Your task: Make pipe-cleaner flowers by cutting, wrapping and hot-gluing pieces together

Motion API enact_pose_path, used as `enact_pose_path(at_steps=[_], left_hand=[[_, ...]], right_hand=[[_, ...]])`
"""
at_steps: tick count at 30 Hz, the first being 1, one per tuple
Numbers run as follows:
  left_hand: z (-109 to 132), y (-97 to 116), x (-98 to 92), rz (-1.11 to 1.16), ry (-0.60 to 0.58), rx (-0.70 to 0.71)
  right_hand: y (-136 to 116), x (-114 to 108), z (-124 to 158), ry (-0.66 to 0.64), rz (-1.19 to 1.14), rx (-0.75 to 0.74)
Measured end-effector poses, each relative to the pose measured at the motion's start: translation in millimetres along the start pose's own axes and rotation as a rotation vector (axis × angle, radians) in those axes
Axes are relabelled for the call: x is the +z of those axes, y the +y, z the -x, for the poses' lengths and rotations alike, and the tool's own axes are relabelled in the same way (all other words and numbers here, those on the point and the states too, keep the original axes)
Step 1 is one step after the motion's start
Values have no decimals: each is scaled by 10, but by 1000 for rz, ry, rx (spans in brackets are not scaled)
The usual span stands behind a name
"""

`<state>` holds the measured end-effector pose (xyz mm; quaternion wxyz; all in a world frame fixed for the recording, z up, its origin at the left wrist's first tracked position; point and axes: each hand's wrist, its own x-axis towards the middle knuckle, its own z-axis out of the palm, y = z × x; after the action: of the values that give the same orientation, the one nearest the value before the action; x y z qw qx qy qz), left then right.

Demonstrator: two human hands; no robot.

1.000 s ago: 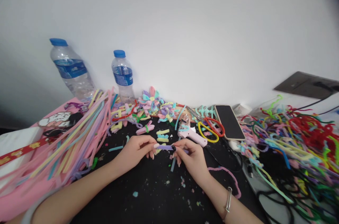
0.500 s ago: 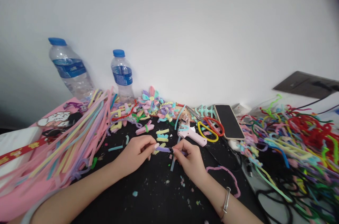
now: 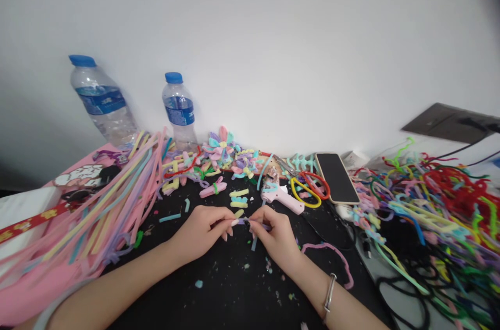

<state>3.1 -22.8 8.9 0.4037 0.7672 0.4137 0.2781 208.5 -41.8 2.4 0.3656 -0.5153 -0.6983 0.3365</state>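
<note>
Just above the black tabletop [image 3: 234, 283], both hands meet over a short purple pipe cleaner [image 3: 241, 221]. My left hand [image 3: 209, 228] pinches its left end between thumb and index finger. A pinch of my right hand [image 3: 274, 233] grips it farther right, at a small dark spot whose nature I cannot make out; fingers hide much of the piece. Short yellow and blue pipe cleaner pieces [image 3: 239, 199] lie just beyond the fingertips. Behind the right hand rests a pink glue gun [image 3: 284, 199], its glue stick pointing out near the fingers.
Scissors [image 3: 307, 190] with yellow and red loops lie beside a phone [image 3: 338, 179]. Two water bottles [image 3: 178, 109] stand by the wall. Long pipe cleaners [image 3: 117, 205] cover the left side; a tangled heap [image 3: 449, 205] fills the right. Finished fuzzy flowers [image 3: 222, 143] sit at the back.
My left hand has shifted right and my right hand slightly left, so the fingertips are closer together. Less of the purple pipe cleaner shows between them. The view has shifted slightly.
</note>
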Motion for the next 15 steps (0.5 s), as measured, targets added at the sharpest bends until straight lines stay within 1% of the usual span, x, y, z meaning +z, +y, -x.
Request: enact_pose_path(at_steps=[4, 10, 15], left_hand=[[-11, -2, 1, 78, 4, -41], [-15, 18, -1, 65, -23, -44], [-9, 30, 1, 85, -33, -47]], right_hand=[[-6, -12, 4, 10, 22, -51], [-34, -26, 8, 12, -9, -64], [-30, -43, 8, 28, 33, -137]])
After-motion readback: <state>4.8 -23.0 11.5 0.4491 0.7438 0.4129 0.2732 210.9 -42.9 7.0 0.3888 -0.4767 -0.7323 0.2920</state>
